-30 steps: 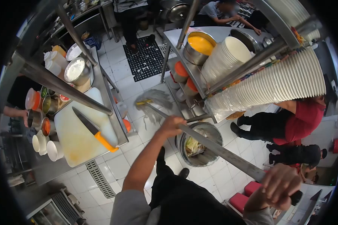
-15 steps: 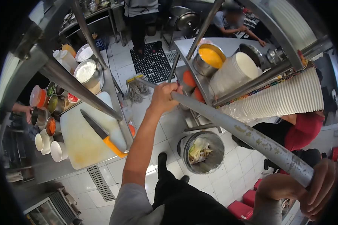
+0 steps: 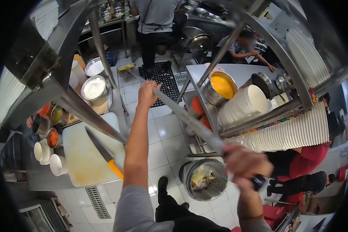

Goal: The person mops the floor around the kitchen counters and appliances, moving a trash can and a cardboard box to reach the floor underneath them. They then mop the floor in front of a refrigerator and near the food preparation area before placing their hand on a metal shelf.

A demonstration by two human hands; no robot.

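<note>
A mop (image 3: 181, 114) with a long grey pole slants from the lower right up to the floor ahead. My left hand (image 3: 147, 94) is closed round the pole's far part. My right hand (image 3: 248, 164), smeared by motion, grips it near the dark-capped end. The yellow clamp (image 3: 126, 67) of the mop head shows beyond my left hand; its strands are blurred against the tiles, left of a black rubber mat (image 3: 157, 91). A bin (image 3: 203, 179) with food scraps stands below the pole.
On the left counter lie a cutting board (image 3: 89, 149) and a knife with an orange handle (image 3: 115, 169). A steel pot of orange liquid (image 3: 221, 88) and stacked white tubs (image 3: 245, 104) stand on the right. Several people are nearby, one in grey ahead (image 3: 154, 19).
The mop head has moved farther ahead and left, beside the mat. My right hand has come forward and inward with the pole; my left hand has shifted left. The view has tilted slightly.
</note>
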